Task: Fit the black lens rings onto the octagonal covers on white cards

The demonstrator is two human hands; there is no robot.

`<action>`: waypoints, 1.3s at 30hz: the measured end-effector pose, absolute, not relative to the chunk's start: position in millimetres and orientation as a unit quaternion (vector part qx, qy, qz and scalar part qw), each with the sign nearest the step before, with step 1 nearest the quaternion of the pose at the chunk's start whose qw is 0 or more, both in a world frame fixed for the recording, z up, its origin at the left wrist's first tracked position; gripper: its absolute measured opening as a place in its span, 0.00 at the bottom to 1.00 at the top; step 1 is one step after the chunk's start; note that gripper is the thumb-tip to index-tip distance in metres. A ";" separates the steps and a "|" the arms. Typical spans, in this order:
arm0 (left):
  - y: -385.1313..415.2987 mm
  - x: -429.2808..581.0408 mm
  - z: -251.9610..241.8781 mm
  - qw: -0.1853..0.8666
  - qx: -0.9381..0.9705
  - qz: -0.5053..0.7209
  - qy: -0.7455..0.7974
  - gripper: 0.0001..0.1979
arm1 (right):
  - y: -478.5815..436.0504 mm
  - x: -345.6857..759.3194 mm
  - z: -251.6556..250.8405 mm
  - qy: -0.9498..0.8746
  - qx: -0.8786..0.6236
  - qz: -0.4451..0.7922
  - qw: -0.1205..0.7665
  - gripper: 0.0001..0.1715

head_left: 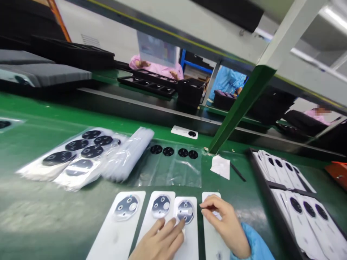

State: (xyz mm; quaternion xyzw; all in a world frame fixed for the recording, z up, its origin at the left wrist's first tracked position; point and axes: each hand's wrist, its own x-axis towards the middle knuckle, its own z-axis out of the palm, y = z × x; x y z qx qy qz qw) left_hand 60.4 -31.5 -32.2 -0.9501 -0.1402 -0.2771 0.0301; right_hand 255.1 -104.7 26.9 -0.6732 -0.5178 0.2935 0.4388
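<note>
A green bench [54, 224] carries everything. Nearest, four white phone backs [119, 234] lie side by side in a row (three show their round camera plates). Behind them a clear plastic sheet [173, 173] lies flat. At the left sits a heap of bagged backs [67, 162], with a bundle of clear bags [127, 155] just beside it. A paper scrap [221, 167] and a thin black stick [238, 172] lie near a black tray [261, 177] at the right.

We see a bright, evenly lit scene; a ceiling tube [333, 16] glows at upper right. Glare whitens the plastic bags [127, 155] at centre left. Motion blur smears the left side, and the background stays soft.
</note>
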 end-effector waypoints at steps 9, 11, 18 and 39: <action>-36.2 60.0 -24.0 0.007 -0.954 -0.271 -0.130 0.13 | -94.4 234.1 15.3 -0.555 -0.678 0.296 0.381 0.07; -35.4 60.7 -25.0 0.005 -0.953 -0.275 -0.126 0.15 | -93.7 232.6 13.9 -0.572 -0.679 0.277 0.368 0.09; -34.1 60.1 -22.0 0.017 -0.954 -0.274 -0.117 0.17 | -93.5 230.6 17.9 -0.637 -0.668 0.208 0.324 0.11; -35.7 60.5 -22.4 0.010 -0.958 -0.258 -0.123 0.18 | -84.8 227.2 16.7 -0.685 -0.680 0.072 0.252 0.14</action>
